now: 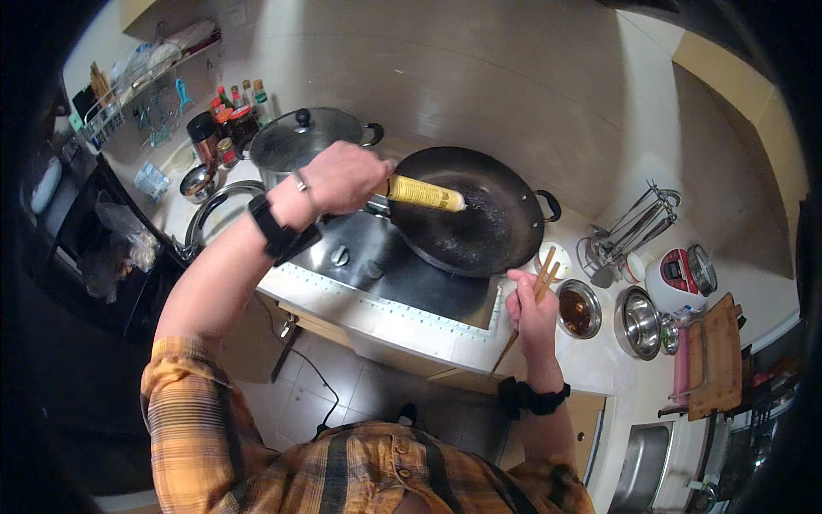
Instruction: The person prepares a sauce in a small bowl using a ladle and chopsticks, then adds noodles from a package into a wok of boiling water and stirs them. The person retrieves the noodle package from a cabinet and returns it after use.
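Note:
My left hand point(350, 177) grips a slim yellow cylindrical container point(427, 194) that bears printing. Its pale end hangs over a dark wok point(472, 164), tilted slightly down. Small whitish specks or bubbles point(488, 215) show on the wok's inner bottom; which they are I cannot tell. The wok sits on a steel-topped cooker point(411, 283) with a knob at the front. Near the cooker's right corner my right hand point(534, 311) holds a pair of wooden chopsticks point(547, 273), away from the wok.
A glass-lidded pot point(305, 138) stands left of the wok, with sauce bottles point(260, 96) behind. To the right are a white cup point(553, 258), a steel bowl of dark sauce point(578, 310), another steel bowl point(638, 321), a utensil rack point(632, 238) and a rice cooker point(671, 279).

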Available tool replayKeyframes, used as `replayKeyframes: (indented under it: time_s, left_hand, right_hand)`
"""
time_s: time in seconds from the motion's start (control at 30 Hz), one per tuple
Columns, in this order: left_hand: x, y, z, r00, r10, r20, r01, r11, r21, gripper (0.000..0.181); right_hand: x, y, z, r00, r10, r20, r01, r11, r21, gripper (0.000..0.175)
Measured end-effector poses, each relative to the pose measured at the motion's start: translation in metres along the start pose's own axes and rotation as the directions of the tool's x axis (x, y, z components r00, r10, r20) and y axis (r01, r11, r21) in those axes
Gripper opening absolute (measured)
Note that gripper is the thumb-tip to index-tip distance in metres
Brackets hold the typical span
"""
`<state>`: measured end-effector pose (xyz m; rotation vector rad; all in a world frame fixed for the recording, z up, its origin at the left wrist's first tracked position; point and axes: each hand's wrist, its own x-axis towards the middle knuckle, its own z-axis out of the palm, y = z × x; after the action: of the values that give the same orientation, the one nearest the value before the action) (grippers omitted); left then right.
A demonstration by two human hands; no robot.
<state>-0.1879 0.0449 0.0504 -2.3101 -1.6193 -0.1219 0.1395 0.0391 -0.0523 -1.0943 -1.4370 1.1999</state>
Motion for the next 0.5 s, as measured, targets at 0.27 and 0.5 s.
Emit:
replayKeyframes:
  time_s: [0.27,0.5]
  left_hand:
    - [0.138,0.052,-0.008,0.966,0.088,0.243,-0.18,0.904,0.387,0.005]
    - [0.188,0.073,-0.017,0.935,0.027,0.353,-0.192,0.876,0.442,0.008]
  right_hand:
    - [0.019,0.025,-0.112,0.998,0.024,-0.066,-0.031,0.994,-0.1,0.019]
    - [0.032,0.054,-0.143,0.998,-0.005,-0.065,0.006,1.0,0.009,0.022]
